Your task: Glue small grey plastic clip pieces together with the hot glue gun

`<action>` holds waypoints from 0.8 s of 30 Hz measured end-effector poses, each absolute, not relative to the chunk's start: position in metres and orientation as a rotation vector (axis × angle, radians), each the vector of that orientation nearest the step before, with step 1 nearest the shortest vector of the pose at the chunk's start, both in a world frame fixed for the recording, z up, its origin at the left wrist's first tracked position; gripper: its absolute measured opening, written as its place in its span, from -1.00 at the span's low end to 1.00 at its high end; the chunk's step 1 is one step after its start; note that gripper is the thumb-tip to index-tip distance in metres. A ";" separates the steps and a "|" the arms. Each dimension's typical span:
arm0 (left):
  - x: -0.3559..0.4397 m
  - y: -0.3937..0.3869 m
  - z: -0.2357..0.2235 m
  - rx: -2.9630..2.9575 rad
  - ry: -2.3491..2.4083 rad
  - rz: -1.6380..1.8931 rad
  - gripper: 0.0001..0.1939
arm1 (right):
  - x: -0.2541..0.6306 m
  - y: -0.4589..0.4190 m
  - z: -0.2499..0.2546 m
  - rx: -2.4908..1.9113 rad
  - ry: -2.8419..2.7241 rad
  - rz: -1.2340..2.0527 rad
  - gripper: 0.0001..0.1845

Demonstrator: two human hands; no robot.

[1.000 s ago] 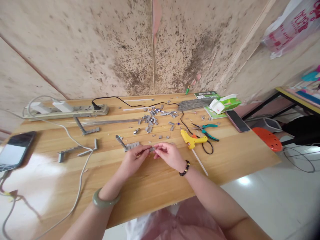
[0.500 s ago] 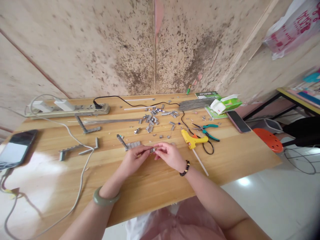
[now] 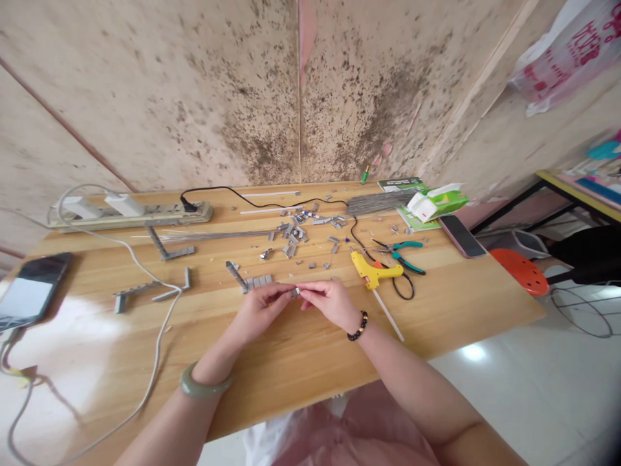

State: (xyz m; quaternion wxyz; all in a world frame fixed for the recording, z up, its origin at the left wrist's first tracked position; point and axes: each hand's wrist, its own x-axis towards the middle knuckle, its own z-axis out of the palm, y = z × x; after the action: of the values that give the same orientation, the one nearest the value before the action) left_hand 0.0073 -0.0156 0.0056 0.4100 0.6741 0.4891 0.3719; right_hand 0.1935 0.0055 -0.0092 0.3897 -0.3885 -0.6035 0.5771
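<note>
Between my two hands, above the wooden table, is a small grey block [image 3: 295, 292], partly hidden by fingertips. My left hand [image 3: 264, 309] is closed in a pinch on its left side. From the right, the thumb and fingers of my right hand [image 3: 330, 303] are closed on the block's other side. Just beyond my left hand lies a grey assembly [image 3: 259, 281] of joined blocks with one raised arm. Farther back is a scattered pile of small grey pieces [image 3: 291, 234].
A yellow glue gun [image 3: 373, 272] with a white glue stick [image 3: 391, 317] and teal-handled pliers [image 3: 410, 244] lie to the right. Metal wires [image 3: 383, 204] and a power strip [image 3: 169, 217] are at the back. A white cable [image 3: 160, 336] crosses the left side, near a phone [image 3: 33, 288].
The fingers of my right hand have shifted slightly at the block and look straighter. Both hands stay in the same place, and the table's contents look unchanged.
</note>
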 end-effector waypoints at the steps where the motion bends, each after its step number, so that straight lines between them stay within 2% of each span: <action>1: 0.008 -0.016 0.006 1.689 1.235 0.936 -0.71 | 0.193 0.005 -0.008 -0.990 -1.562 1.432 -0.62; 9: 0.007 -0.014 0.004 1.608 1.186 0.939 -0.70 | 0.194 0.005 -0.006 -0.959 -1.707 1.247 -0.66; 17: 0.005 -0.012 -0.002 1.527 1.156 0.927 -0.69 | 0.195 0.003 -0.006 -0.911 -1.948 0.873 -0.72; 24: 0.007 -0.013 -0.002 1.428 1.117 0.947 -0.68 | 0.195 0.002 -0.007 -0.894 -1.994 0.845 -0.71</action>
State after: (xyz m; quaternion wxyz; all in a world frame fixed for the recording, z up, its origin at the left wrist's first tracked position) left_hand 0.0067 -0.0130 -0.0018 0.5210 0.5960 0.4661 0.3950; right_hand 0.1949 0.0021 -0.0070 0.3890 -0.3515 -0.7840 0.3323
